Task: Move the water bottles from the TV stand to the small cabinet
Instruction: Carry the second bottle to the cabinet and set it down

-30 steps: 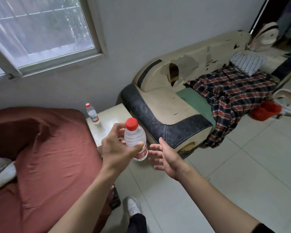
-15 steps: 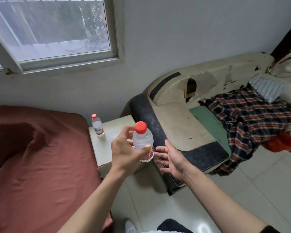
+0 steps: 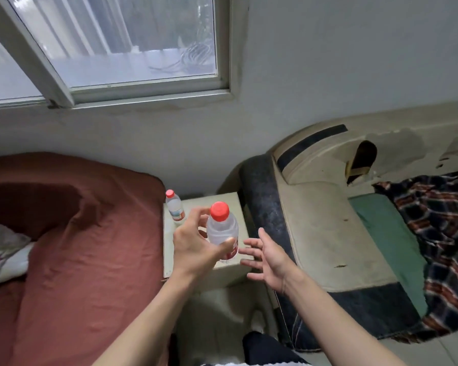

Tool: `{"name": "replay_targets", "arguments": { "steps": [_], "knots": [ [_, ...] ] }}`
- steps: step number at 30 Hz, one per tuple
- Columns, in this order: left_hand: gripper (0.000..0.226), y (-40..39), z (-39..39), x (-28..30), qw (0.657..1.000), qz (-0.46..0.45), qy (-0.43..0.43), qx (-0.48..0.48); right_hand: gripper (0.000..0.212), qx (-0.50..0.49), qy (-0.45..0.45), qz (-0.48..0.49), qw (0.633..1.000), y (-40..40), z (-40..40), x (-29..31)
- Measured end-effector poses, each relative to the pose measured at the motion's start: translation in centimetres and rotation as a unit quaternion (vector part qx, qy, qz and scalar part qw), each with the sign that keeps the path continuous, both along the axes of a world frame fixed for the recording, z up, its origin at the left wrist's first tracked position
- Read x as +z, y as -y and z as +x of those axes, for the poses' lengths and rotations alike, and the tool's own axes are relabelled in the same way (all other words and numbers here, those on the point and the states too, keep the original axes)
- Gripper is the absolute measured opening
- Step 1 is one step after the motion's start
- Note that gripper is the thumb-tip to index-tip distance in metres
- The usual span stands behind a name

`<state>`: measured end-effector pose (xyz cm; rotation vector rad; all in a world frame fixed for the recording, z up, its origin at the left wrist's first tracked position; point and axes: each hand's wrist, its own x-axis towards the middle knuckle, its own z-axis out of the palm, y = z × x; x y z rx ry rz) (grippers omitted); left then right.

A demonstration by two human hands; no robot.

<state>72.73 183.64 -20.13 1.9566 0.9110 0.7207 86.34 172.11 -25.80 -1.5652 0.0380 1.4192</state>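
A bed [image 3: 72, 233] under a rust-red sheet lies to the left, a pale pillow [image 3: 3, 249] at its edge. A window [image 3: 117, 48] sits above. On the right, a worn sofa [image 3: 328, 233] carries a plaid blanket [image 3: 439, 233].

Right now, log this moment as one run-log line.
left hand: grips bottle above small cabinet | right hand: open, holds nothing | second bottle: upright on cabinet | step: placing, not yet set down
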Motion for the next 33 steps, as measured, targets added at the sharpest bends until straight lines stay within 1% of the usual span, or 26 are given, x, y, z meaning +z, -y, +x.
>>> {"name": "replay_targets", "arguments": {
  "steps": [5,8,11,19,22,24,27,31,33],
  "knots": [
    [0.065,-1.3,4.0,-0.7,0.998,-0.015,-0.025,0.048,0.064,0.054,-0.01,-0.022,0.998,-3.0,4.7,-0.5],
    [0.061,-2.1,5.5,-1.1,0.996,-0.033,-0.032,0.076,0.063,0.076,0.0,-0.039,0.996,-4.6,7.1,-0.3],
    [0.053,-3.2,6.9,-1.7,0.995,-0.042,-0.043,0.082,0.06,0.094,0.026,-0.039,0.994,-6.4,8.7,0.2],
    [0.05,-7.8,9.3,-3.6,0.995,-0.055,-0.03,0.083,0.054,0.066,0.076,-0.035,0.994,-10.3,11.9,0.4],
    [0.047,-10.1,9.9,-5.0,0.994,-0.064,-0.029,0.079,0.046,0.078,0.144,-0.036,0.986,-12.1,12.8,0.5],
    [0.045,-11.6,10.2,-6.0,0.994,-0.068,-0.034,0.074,0.038,0.113,0.217,-0.035,0.969,-13.2,13.4,0.4],
    [0.043,-13.9,10.6,-7.9,0.994,-0.068,-0.045,0.075,0.029,0.17,0.322,-0.036,0.931,-14.5,13.9,-0.1],
    [0.048,-16.6,11.3,-11.1,0.993,-0.072,-0.06,0.068,0.04,0.249,0.433,-0.057,0.864,-15.9,14.7,-1.2],
    [0.046,-17.8,11.6,-12.5,0.993,-0.072,-0.061,0.068,0.045,0.283,0.464,-0.065,0.837,-16.5,15.0,-1.8]
  ]
}}
